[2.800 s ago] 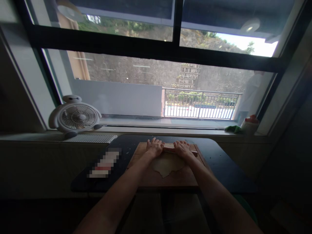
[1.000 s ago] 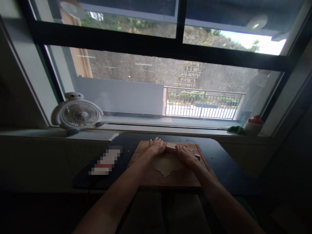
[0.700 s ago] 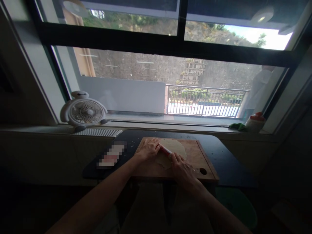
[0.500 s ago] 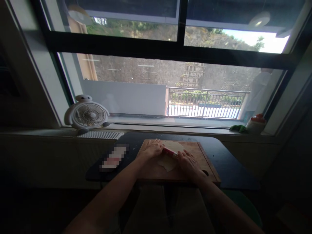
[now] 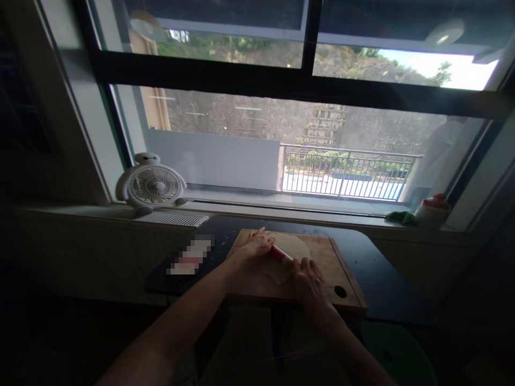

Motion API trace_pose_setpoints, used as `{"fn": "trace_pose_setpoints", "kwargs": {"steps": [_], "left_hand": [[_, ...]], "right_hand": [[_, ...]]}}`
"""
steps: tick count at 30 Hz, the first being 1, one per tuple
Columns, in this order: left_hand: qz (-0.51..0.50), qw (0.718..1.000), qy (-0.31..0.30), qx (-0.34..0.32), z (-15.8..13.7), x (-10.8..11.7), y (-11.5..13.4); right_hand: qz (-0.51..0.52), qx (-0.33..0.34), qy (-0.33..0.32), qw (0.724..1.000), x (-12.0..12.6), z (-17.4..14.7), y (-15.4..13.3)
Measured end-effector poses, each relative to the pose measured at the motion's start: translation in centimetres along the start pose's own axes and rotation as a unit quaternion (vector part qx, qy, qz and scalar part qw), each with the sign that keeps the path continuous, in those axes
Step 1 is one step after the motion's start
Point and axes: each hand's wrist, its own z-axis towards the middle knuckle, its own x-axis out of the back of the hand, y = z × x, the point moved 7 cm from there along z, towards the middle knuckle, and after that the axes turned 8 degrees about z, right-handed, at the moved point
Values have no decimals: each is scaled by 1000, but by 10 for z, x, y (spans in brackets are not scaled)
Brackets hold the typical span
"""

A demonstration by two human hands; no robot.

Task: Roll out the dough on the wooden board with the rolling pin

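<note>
On a wooden cutting board (image 5: 253, 290) lies a flat, pale sheet of dough (image 5: 296, 245). A short red and white rolling pin (image 5: 281, 254) rests slantwise across it, its far end to the left. My left hand (image 5: 259, 244) is closed over that far end, near the dough's left edge. Lower and to the right, my right hand (image 5: 309, 279) grips the near end with curled fingers. Both ends of the rolling pin are hidden under the hands.
The board sits on a dark table (image 5: 374, 268); a pixelated flat item (image 5: 191, 257) lies at its left. A white fan (image 5: 155, 185) stands by the window. On the right sill are a green cloth (image 5: 400, 216) and a white container (image 5: 432, 212). A green stool (image 5: 396, 348) is below right.
My right hand has drawn slightly nearer to me, tilting the rolling pin more steeply and uncovering the board's round hole. The whole view has shifted a little.
</note>
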Motion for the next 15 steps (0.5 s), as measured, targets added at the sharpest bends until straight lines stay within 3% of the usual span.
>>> {"fn": "trace_pose_setpoints", "kwargs": {"steps": [7, 11, 15], "left_hand": [[-14, 998, -6, 55, -22, -14, -12], [-20, 997, 5, 75, 2, -12, -6], [-23, 998, 20, 52, 32, -3, 3]], "right_hand": [[1, 41, 12, 999, 0, -3, -1], [48, 48, -10, 998, 0, 17, 14], [68, 34, -10, 997, -6, 37, 28]]}}
